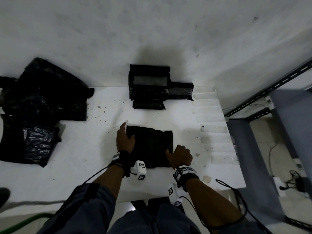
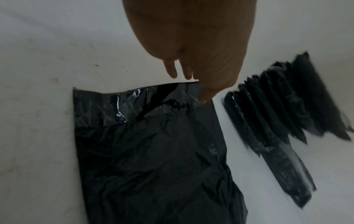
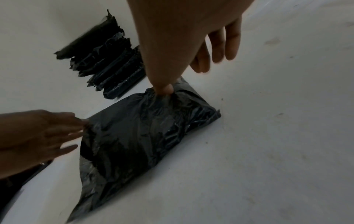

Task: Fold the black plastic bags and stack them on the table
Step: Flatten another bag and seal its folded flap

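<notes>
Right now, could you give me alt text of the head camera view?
Two hands press a half-folded black plastic bag on a white table: left hand flat on its left edge, right hand thumb on its right. A stack of folded bags lies behind, unfolded bags far left.

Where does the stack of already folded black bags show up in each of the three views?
Head: the stack of folded bags sits at upper centre, at the far edge of the table.
Left wrist: right side of the picture, beside the bag being folded.
Right wrist: upper left, beyond that bag.
Shared landmark: the bag being folded, with the left hand and right hand on its edges.
</notes>
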